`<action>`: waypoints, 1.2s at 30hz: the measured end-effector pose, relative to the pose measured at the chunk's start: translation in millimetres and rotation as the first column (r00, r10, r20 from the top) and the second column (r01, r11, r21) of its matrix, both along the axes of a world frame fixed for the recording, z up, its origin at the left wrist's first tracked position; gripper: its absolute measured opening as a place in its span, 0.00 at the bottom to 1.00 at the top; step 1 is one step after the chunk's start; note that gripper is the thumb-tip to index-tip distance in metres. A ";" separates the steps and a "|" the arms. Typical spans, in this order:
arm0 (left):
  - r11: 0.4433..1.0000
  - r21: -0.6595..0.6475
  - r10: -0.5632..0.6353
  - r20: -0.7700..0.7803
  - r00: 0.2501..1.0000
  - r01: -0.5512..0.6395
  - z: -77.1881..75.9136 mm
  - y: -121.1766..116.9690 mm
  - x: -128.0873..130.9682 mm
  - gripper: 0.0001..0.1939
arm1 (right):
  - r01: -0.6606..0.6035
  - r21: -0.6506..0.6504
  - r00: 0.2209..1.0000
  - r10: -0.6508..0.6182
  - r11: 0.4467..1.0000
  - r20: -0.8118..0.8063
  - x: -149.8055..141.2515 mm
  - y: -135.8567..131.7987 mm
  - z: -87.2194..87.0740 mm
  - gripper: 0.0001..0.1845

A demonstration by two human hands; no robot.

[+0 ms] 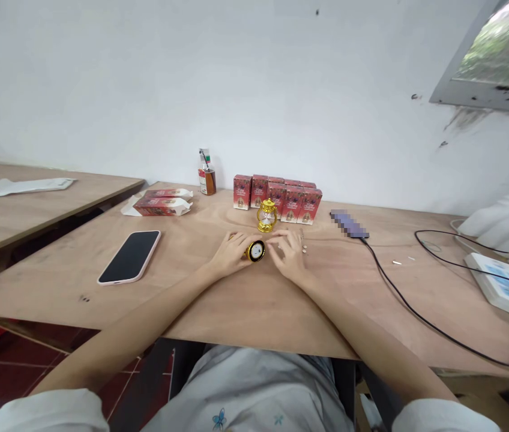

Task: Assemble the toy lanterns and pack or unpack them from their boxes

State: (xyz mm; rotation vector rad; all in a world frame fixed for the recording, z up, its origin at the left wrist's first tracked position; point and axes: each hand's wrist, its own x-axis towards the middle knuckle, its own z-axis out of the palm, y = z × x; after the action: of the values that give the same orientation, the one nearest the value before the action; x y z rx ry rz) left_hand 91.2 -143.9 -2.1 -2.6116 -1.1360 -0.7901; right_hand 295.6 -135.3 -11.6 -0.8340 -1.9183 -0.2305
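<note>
My left hand (231, 254) is closed around a small gold lantern (257, 251), which is tipped so that its round base, black-rimmed with a white middle, faces me. Just to the right, my right hand (289, 255) has its thumb and forefinger tips drawn together near that base. Anything between those fingertips is too small to make out. A second gold lantern (266, 217) with a clear body stands upright beyond my hands. Some tiny pale round pieces (304, 248) lie beside my right hand.
Several red printed boxes (277, 201) stand near the wall. Further left are a bottle of brown liquid (207, 180), flattened red cartons (162, 206) and a phone (131, 258). A second phone (349, 224) with a black cable (398, 291) lies right, before a white box (502, 285).
</note>
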 end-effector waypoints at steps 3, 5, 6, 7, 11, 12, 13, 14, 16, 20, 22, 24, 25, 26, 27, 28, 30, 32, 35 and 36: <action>1.000 -0.010 -0.015 0.016 1.000 0.016 -0.5 0.9 -0.2 0.23 | -0.075 0.009 0.997 0.074 0.997 0.034 -5.5 -11.2 -2.6 0.06; 0.999 -0.009 -0.035 0.021 0.999 0.035 -1.3 1.8 -0.3 0.22 | -0.089 0.012 0.996 0.088 0.996 0.028 -7.1 -12.9 -3.0 0.07; 0.999 -0.006 -0.041 0.022 0.999 0.042 -1.6 2.2 -0.3 0.22 | -0.095 0.021 0.995 0.095 0.995 0.023 -7.6 -13.1 -2.8 0.07; 0.999 -0.004 -0.044 0.022 0.999 0.044 -1.8 2.6 -0.3 0.21 | -0.101 0.033 0.995 0.101 0.994 0.018 -8.0 -13.1 -2.4 0.07; 0.999 0.002 -0.039 0.029 0.999 0.039 -1.6 3.8 -1.3 0.21 | -0.112 0.056 0.993 0.110 0.992 0.032 -9.5 -14.2 -1.3 0.09; 0.999 0.006 -0.035 0.028 0.999 0.035 -1.6 4.1 -1.6 0.20 | -0.112 0.056 0.993 0.110 0.992 0.039 -9.8 -14.7 -1.5 0.09; 0.999 0.012 -0.030 0.022 0.999 0.030 -1.7 4.4 -2.0 0.20 | -0.114 0.058 0.993 0.112 0.992 0.045 -10.0 -15.0 -1.8 0.09; 0.999 0.020 -0.026 0.013 1.000 0.026 -1.9 4.8 -2.5 0.20 | -0.119 0.059 0.992 0.116 0.991 0.049 -10.2 -15.3 -2.2 0.08; 0.999 0.039 -0.025 -0.017 1.000 0.026 -2.4 5.6 -3.8 0.19 | -0.135 0.051 0.990 0.133 0.989 0.054 -10.4 -15.5 -3.1 0.08; 0.997 0.068 -0.040 -0.074 0.996 0.045 -2.7 7.5 -7.3 0.18 | -0.165 -0.028 0.983 0.167 0.986 0.074 -10.1 -15.4 -3.5 0.08; 0.996 0.075 -0.037 -0.090 0.995 0.044 -1.8 8.3 -8.7 0.18 | -0.178 -0.079 0.979 0.184 0.981 0.082 -9.8 -15.2 -2.9 0.08; 0.995 0.086 -0.037 -0.108 0.993 0.047 -0.5 9.0 -9.4 0.18 | -0.191 -0.124 0.976 0.202 0.974 0.079 -9.6 -14.5 -2.0 0.10; 0.994 0.092 -0.039 -0.120 0.992 0.051 0.2 9.2 -9.5 0.18 | -0.196 -0.143 0.975 0.208 0.970 0.075 -9.6 -14.0 -1.5 0.10; 0.994 0.098 -0.041 -0.132 0.990 0.054 0.8 9.5 -9.4 0.18 | -0.198 -0.158 0.975 0.212 0.967 0.071 -9.7 -13.5 -1.0 0.11; 0.993 0.104 -0.041 -0.141 0.989 0.056 1.4 9.8 -9.1 0.18 | -0.199 -0.171 0.975 0.213 0.965 0.067 -9.9 -12.8 -0.4 0.12; 0.993 0.108 -0.037 -0.149 0.988 0.054 1.8 10.0 -8.7 0.18 | -0.198 -0.181 0.975 0.213 0.963 0.064 -10.1 -12.2 0.2 0.12; 0.993 0.114 -0.024 -0.153 0.988 0.042 2.4 10.5 -7.9 0.17 | -0.197 -0.196 0.975 0.212 0.961 0.062 -10.4 -11.1 1.6 0.11; 0.993 0.111 -0.018 -0.150 0.988 0.035 2.6 10.8 -7.2 0.16 | -0.200 -0.208 0.973 0.219 0.957 0.072 -10.3 -10.2 2.8 0.10; 0.994 0.107 -0.013 -0.156 0.988 0.030 2.8 10.5 -6.4 0.16 | -0.205 -0.217 0.968 0.230 0.954 0.097 -9.7 -9.0 2.9 0.08; 0.994 0.106 -0.011 -0.159 0.987 0.029 2.9 10.2 -6.1 0.16 | -0.204 -0.212 0.968 0.229 0.956 0.103 -9.8 -8.5 2.3 0.08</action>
State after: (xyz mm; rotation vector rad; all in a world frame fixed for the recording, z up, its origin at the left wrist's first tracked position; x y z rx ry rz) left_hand 85.0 -133.7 0.8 -2.5477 -0.9964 -0.6165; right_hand 285.8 -143.9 -9.3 -0.7451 -2.1607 0.0455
